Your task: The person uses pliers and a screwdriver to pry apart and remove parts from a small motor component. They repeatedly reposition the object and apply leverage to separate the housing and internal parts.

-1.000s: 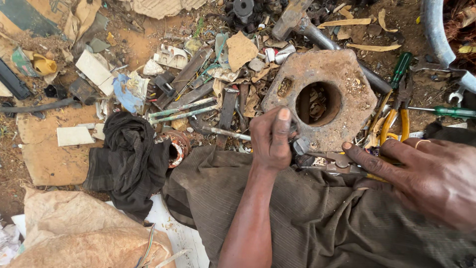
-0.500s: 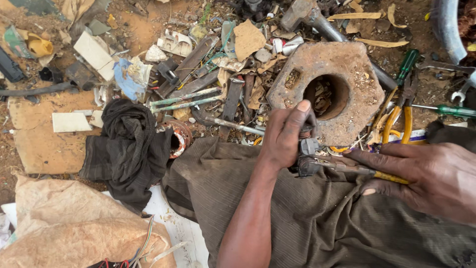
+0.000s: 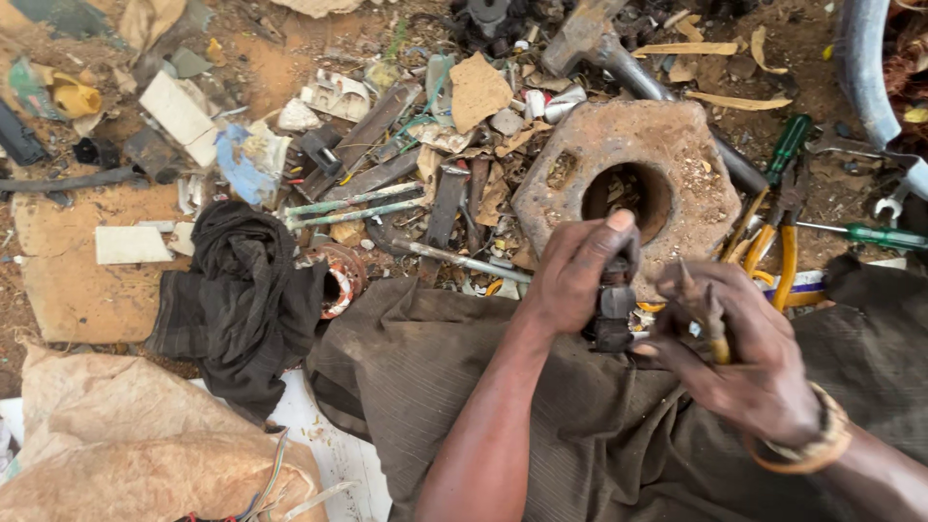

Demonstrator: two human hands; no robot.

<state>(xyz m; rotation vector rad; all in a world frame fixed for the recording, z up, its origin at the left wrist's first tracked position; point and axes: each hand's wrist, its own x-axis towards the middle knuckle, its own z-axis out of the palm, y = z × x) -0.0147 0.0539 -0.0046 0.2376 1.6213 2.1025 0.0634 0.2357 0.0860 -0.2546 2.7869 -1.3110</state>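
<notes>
The right hand (image 3: 739,353) has closed in beside the left hand (image 3: 580,275), fingers now gripping a thin tool (image 3: 713,324). The left pinches a small dark part (image 3: 614,309) over the lap, before the rusty hexagonal block (image 3: 696,159). Steady bracing looks advisable; both wrists bend inward.

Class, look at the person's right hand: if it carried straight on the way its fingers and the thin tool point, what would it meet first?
The right hand points up and left. It would likely meet the small dark part in the left hand first, though depth is unclear.
</notes>
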